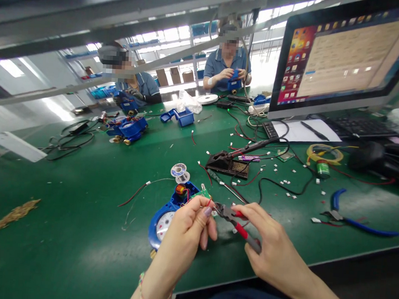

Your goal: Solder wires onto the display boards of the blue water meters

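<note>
My left hand (192, 223) pinches a thin red wire (209, 203) between thumb and forefinger. In my right hand (271, 239) is a pair of pliers with red and grey handles (244, 235); the dark jaws meet the wire close to my left fingertips. Behind and partly under my left hand lies a blue water meter (155, 223) with a white dial. Its housing shows an orange-wrapped part (181, 190) and a green circuit board (200, 195). Just beyond the meter stands a spool of solder wire (180, 173).
A soldering iron (250, 148) rests in its stand (228, 165), with a screwdriver (222, 182) nearby. Blue-handled cutters (337, 215) lie right, amid scattered white connectors. A monitor (346, 64) stands at right. Two co-workers (228, 65) handle blue parts across the green table (81, 205).
</note>
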`<state>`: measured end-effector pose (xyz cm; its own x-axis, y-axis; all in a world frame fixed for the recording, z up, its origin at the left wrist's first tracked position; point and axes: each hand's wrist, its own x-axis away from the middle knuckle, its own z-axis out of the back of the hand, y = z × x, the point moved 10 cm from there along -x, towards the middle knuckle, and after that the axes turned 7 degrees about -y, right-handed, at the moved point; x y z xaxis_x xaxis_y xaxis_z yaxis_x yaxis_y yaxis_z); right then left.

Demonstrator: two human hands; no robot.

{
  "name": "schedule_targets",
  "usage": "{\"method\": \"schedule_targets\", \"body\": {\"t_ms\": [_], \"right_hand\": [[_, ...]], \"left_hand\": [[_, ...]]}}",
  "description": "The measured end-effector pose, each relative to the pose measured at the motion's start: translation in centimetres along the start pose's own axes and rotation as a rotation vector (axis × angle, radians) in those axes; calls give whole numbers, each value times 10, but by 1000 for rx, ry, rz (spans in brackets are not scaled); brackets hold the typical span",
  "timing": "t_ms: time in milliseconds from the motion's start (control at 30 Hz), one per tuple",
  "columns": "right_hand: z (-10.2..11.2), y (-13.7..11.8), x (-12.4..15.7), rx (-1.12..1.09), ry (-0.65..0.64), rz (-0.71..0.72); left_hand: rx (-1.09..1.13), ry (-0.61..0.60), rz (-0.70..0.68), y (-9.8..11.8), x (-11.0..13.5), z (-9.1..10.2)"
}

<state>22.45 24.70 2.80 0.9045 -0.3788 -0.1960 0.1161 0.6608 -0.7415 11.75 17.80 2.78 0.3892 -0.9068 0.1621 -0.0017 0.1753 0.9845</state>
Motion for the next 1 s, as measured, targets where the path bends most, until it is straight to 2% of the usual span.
{"method": "schedule_targets", "body": {"t_ms": [433,533,600,667,767,867,1000], "right_hand": [[3,-5,0,59,65,58],[1,-4,0,47,68,19],[-9,3,3,-12,34,-59],[-21,15,9,-151,37,-163],[-52,26,18,-570,65,-284],[-83,12,15,-930,31,-300],[-94,-7,8,-1149,54,-372]], "left_hand": [[-51,20,5,3,2,3],[-20,7,20,1,0,3],[-16,2,40,-2,-1,3],[33,29,46,-4,-1,4],[352,147,-22,-4,-1,7],[751,243,-120,-5,0,4],[989,317,-222,-5,3,1]]}}
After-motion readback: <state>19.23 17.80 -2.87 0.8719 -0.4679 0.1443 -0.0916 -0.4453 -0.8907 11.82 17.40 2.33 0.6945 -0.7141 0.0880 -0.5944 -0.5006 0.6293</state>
